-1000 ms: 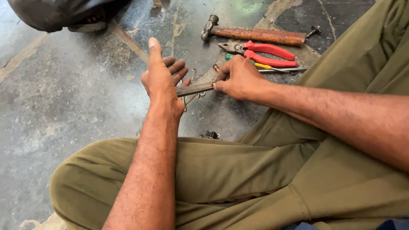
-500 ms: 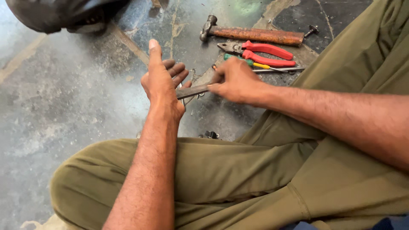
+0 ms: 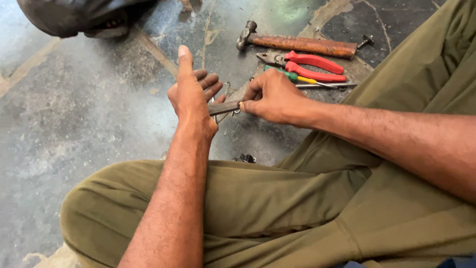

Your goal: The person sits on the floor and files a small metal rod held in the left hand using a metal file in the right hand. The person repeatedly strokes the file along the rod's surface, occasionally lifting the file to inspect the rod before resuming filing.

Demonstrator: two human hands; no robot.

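Looking steeply down from head height — facing forward over folded legs point(image 3: 258, 208) onto the stained floor point(image 3: 74, 124), sitting close above both forearms — only one view, nothing shared.

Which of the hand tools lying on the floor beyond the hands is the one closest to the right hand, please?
The green-and-yellow-handled screwdriver: its handle end lies right beside the right hand, while the red-handled pliers and the rusty hammer lie farther off.

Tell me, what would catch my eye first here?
Probably the two hands at centre: the right hand pushes a flat metal strip against the open left hand. Behind them on the floor lie a rusty hammer, red-handled pliers and a green screwdriver.
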